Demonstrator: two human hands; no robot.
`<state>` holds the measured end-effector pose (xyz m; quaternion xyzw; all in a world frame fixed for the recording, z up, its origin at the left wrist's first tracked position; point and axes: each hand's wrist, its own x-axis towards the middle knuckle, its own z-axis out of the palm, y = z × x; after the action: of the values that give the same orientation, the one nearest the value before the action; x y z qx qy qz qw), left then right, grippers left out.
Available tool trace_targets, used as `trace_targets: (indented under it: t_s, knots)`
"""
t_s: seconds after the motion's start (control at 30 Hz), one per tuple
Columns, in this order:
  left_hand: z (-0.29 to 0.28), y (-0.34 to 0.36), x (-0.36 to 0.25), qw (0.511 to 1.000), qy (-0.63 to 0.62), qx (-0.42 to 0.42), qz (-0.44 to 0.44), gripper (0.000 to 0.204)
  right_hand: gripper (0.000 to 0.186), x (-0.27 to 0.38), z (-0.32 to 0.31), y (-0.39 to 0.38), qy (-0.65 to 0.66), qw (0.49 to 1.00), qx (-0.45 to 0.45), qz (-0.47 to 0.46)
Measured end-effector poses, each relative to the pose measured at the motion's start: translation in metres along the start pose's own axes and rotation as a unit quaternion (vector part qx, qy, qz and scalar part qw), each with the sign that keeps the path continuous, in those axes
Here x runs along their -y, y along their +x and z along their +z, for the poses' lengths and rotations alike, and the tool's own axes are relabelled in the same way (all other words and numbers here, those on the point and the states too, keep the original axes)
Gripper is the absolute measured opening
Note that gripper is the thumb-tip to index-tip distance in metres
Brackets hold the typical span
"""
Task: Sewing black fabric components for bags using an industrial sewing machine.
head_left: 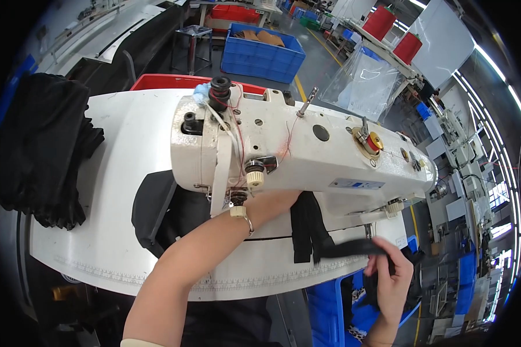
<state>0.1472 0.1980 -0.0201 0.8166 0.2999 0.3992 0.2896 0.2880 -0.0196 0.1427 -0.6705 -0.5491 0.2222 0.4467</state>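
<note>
A white sewing machine (295,153) stands across the table in front of me. My left forearm reaches beneath its arm, and my left hand is hidden behind the machine body. Between the fingers of my right hand (391,274), at the table's right front edge, is the end of a black fabric strip (347,248). That strip runs left to more black strips (305,231) hanging over the tabletop beside my left wrist. A black fabric piece (153,208) lies left of the needle area, partly covered by my left arm.
A tall stack of black fabric pieces (37,144) sits at the table's left end. Below the right front edge is a blue bin (324,309). Behind the machine are a red bin (156,81), a blue crate (260,61) and a stool (194,32).
</note>
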Motion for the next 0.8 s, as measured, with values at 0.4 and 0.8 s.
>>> trace_targets:
  t_s: [0.4, 0.8]
  knots:
    - [-0.170, -0.198, -0.134, 0.861, -0.351, 0.347, -0.124, 0.022, 0.043, 0.005, 0.056, -0.066, 0.283, 0.845, 0.420, 0.172]
    - [-0.188, -0.250, -0.152, 0.951, -0.177, 0.219, -0.126, 0.045, 0.034, 0.019, 0.131, -0.085, 0.276, 0.773, 0.571, 0.025]
